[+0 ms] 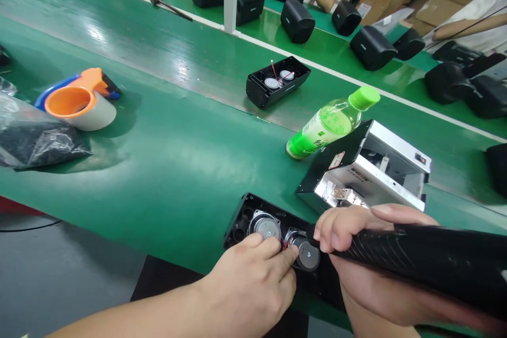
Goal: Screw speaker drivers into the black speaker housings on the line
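An open black speaker housing (253,203) lies at the table's near edge, with two round speaker drivers (269,226) showing their metal backs. My left hand (257,280) rests over them, fingers curled and pressed together, a fingertip against the right driver (308,254). Thin red wires run between the drivers beside my fingers. My right hand (356,243) is wrapped round a thick black electric screwdriver (428,261), held nearly level with its front end at the right driver's edge. The tip itself is hidden by my fingers.
A screw feeder (332,182) and a green-capped bottle (327,124) stand behind the housing. A second open speaker housing (273,87) lies on the conveyor belt (178,58). Left are a tape dispenser (79,103) and a plastic bag (39,140). Co-workers and several black speakers are beyond.
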The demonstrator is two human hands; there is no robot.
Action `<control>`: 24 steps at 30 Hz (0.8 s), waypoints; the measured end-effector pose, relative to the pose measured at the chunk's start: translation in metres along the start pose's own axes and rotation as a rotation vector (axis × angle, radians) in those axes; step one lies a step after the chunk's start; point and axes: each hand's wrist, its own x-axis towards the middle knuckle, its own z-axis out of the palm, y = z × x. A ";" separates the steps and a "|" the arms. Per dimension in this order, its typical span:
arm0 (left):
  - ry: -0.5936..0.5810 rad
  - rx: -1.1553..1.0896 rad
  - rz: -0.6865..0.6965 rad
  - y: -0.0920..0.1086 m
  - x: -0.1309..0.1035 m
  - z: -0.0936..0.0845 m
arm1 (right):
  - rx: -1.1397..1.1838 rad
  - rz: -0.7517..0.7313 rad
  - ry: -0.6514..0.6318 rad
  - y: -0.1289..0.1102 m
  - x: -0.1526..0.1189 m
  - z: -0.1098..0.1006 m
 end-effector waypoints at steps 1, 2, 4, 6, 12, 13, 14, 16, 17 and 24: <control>-0.003 -0.002 0.002 0.000 0.001 -0.001 | 0.009 -0.003 -0.024 0.001 0.000 0.000; -0.007 -0.003 0.004 0.000 0.001 -0.002 | 0.014 0.000 -0.051 0.003 0.000 0.000; -0.018 -0.007 0.006 0.000 0.002 -0.002 | 0.023 0.004 -0.090 0.006 0.001 0.001; -0.026 -0.008 0.007 0.000 0.002 -0.002 | 0.033 0.009 -0.090 0.009 0.001 0.003; -0.029 -0.018 -0.007 0.000 0.003 -0.001 | 0.038 0.018 -0.071 0.010 -0.002 0.007; -0.031 -0.021 -0.011 0.000 0.003 -0.001 | 0.040 0.015 -0.073 0.011 -0.002 0.007; -0.032 -0.026 -0.015 0.000 0.003 -0.002 | 0.048 0.005 -0.066 0.012 -0.003 0.008; -0.027 -0.039 -0.021 -0.001 0.004 -0.002 | 0.064 -0.016 -0.055 0.017 -0.004 0.009; -0.024 -0.046 -0.023 0.000 0.004 -0.003 | 0.065 -0.022 -0.056 0.020 -0.004 0.009; -0.023 -0.109 -0.053 0.000 -0.001 -0.005 | -0.004 -0.005 0.025 -0.009 -0.003 0.003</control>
